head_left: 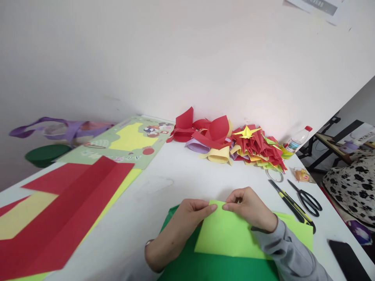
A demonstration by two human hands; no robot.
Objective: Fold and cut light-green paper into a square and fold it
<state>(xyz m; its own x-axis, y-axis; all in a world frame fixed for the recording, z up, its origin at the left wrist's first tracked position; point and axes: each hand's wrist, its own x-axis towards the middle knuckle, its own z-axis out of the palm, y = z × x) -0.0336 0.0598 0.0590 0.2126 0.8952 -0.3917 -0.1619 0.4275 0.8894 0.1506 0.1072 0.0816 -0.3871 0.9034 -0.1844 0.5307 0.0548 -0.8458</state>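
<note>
My left hand point(187, 218) pinches the upper left corner of a lime green paper sheet point(228, 238) between thumb and fingers. Close beside it, my right hand point(249, 207) pinches the top edge of the same sheet, its forearm lying across the paper. The sheet rests over a dark green sheet point(216, 269) at the table's front. Another piece of lime green paper point(301, 232) shows to the right, partly under my right sleeve.
Red paper point(88, 203) and a patterned board point(140, 144) lie left. Folded paper shapes point(213, 132), a star-topped stack point(258, 148) and a bottle point(297, 140) line the wall. Tape point(274, 175), a cutter point(291, 205), scissors point(307, 199) and a black phone-like object point(350, 259) lie right.
</note>
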